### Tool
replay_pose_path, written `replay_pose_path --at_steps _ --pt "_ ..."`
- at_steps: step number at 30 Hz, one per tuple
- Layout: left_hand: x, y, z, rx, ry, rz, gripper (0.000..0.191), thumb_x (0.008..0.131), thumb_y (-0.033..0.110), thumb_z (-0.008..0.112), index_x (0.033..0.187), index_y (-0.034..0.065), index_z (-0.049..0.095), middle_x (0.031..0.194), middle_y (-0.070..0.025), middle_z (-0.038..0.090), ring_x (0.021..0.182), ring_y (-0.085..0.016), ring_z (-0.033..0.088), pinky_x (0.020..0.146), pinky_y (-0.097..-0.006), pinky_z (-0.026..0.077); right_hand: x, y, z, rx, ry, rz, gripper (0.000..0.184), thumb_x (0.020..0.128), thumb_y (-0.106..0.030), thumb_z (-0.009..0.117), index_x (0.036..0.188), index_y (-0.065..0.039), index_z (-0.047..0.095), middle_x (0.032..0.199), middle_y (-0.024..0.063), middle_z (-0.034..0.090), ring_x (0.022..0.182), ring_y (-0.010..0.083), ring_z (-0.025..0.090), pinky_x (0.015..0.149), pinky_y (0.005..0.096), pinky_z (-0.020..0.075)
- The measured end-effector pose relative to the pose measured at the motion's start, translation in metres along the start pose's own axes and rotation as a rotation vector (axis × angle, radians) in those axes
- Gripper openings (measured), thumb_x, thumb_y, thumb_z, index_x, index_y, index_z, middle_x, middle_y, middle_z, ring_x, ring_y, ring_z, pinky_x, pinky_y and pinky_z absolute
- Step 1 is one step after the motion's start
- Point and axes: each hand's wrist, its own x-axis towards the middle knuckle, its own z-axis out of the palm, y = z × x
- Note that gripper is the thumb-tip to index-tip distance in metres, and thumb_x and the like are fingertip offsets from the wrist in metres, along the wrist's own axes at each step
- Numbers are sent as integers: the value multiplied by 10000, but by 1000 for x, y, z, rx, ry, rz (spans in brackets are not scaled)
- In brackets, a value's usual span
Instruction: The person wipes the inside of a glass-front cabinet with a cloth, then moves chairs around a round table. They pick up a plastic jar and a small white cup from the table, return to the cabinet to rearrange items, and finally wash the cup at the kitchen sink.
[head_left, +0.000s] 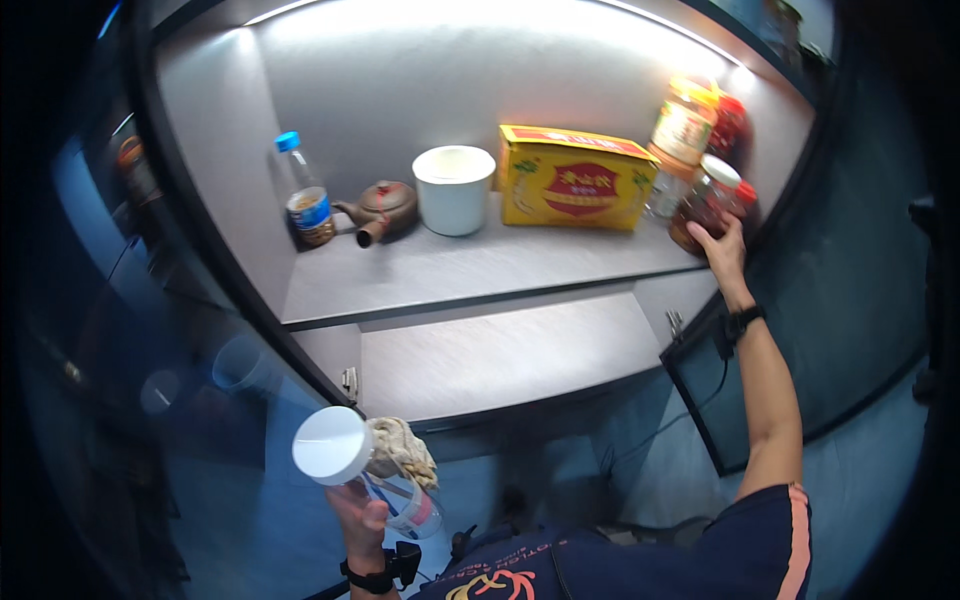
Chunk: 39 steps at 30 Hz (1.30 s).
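My left hand (361, 517) grips a clear plastic jar (409, 510) with a white lid (332, 445), low and left in front of the cabinet. A crumpled beige cloth (401, 450) is beside that jar; whether my fingers hold it too is unclear. On the right of the lit shelf, my right hand (721, 244) has its thumb and fingers around the lower part of a white-lidded jar (694, 217) with dark contents. Close behind it stand a yellow-lidded jar (684, 124) with a label and red-lidded jars (727, 124).
The shelf (450, 266) also bears a yellow box (577, 184), a white tub (454, 191), a brown clay teapot (386, 206) and a blue-capped bottle (309, 199). A lower shelf (510, 356) lies beneath. Dark-framed glass doors stand open at the left (247, 300) and right (832, 322).
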Motion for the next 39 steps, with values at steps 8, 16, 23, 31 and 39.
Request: replay_pose_path --at_steps 8,16,23,31,39 --pt "-3 8 4 97 -23 77 1050 735 691 726 1422 -14 360 1323 -121 451 1255 -264 500 1084 -438 427 15 -12 -20 -288 -254 88 1027 712 -677 774 1396 19 453 1301 263 609 1230 371 594 1038 393 467" --pt "-8 14 0 112 -2 85 1157 717 733 728 1438 -69 311 1350 -185 467 1234 -292 511 1027 -429 432 -8 -55 -48 -366 -256 -51 469 866 -467 716 924 -2 735 813 190 719 786 305 720 708 396 552" --pt "-18 19 -6 46 39 44 1136 684 656 817 1423 -73 358 1341 -163 512 1214 -268 552 1015 -391 460 -60 -206 1 197 -766 -555 289 991 -259 613 1033 0 733 897 160 723 768 220 690 693 353 552" --pt "-36 22 -19 -13 110 31 1169 658 594 865 1445 -69 309 1331 -166 511 1219 -267 545 1035 -389 439 -60 -315 113 -155 -750 -826 503 946 -255 645 1349 27 539 1378 248 547 1277 340 543 1059 411 465" --pt "-52 24 -31 -13 192 60 1169 666 580 859 1448 -74 286 1347 -179 488 1228 -279 535 1036 -396 437 -55 -312 155 -110 -726 -810 358 805 -187 782 1027 68 664 1081 284 670 1030 395 670 906 436 537"
